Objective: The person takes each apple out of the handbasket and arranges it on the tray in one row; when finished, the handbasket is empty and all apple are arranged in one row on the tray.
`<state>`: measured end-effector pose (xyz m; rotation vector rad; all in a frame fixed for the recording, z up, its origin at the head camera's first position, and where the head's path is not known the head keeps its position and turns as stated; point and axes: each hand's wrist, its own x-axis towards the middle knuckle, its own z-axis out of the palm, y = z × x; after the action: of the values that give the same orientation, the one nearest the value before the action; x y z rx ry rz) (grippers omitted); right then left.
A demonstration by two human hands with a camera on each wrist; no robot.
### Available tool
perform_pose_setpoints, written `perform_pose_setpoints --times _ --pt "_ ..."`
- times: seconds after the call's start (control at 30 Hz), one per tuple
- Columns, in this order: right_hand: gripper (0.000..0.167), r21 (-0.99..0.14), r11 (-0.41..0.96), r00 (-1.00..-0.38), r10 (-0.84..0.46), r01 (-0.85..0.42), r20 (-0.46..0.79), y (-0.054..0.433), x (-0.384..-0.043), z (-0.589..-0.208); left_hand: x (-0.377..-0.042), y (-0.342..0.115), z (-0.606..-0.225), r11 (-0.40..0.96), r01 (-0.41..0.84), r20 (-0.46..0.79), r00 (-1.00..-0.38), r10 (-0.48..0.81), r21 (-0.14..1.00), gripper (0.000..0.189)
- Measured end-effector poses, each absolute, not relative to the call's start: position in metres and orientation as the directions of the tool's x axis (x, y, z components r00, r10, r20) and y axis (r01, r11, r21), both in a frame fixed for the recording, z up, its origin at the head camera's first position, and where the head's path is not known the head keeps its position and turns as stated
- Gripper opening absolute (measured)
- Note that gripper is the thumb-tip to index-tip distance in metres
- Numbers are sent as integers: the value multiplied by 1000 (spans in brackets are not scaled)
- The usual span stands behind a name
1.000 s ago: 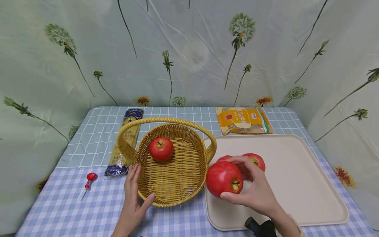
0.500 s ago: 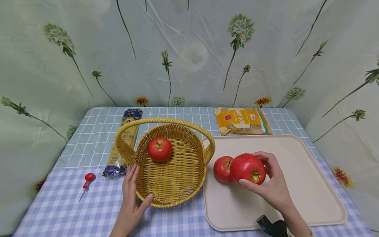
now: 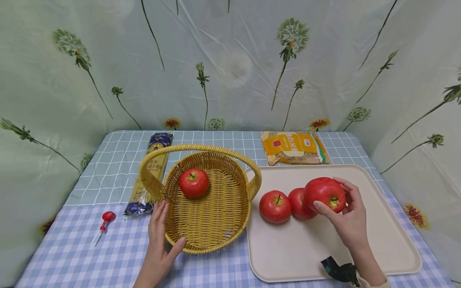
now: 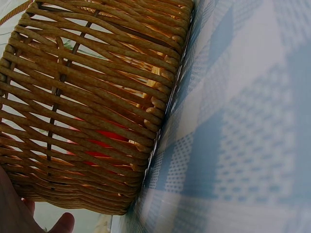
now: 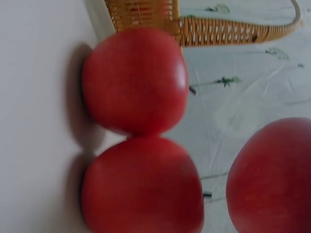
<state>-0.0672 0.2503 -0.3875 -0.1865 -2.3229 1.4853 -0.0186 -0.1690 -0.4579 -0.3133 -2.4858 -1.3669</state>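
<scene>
My right hand (image 3: 347,220) grips a red apple (image 3: 325,194) between thumb and fingers, held above the beige tray (image 3: 374,240). Below and left of it, two more apples sit side by side on the tray: one whole in sight (image 3: 275,206), the other apple (image 3: 299,204) partly covered by the held one. In the right wrist view the held apple (image 5: 277,179) hangs clear of those two. My left hand (image 3: 158,244) rests against the near left rim of the wicker basket (image 3: 209,248), fingers fairly straight and thumb at the front rim. One apple (image 3: 193,183) lies inside the basket.
Left of the basket lies a spaghetti packet (image 3: 148,172), partly behind the handle (image 3: 201,148). A red lollipop (image 3: 105,224) is on the checked cloth at the left. An orange food bag (image 3: 294,148) lies behind the tray.
My right hand has carried its apple rightward from beside the basket, across the tray, uncovering the tray's left apple. My left hand stays at the basket rim.
</scene>
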Motion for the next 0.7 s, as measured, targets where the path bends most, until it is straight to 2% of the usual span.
perform_pose_setpoints --times 0.33,0.53,0.7 --pt "73 -907 421 -884 418 -17 211 272 -73 -398 -19 -170 -458 532 324 350 -935 55 782 90" --pt "72 -886 462 -874 416 -35 252 301 -83 -429 -18 -169 -459 535 325 355 -934 50 780 89" --pt "73 -895 445 -871 456 43 185 320 -90 -445 -18 -169 -460 528 331 365 -930 43 782 88"
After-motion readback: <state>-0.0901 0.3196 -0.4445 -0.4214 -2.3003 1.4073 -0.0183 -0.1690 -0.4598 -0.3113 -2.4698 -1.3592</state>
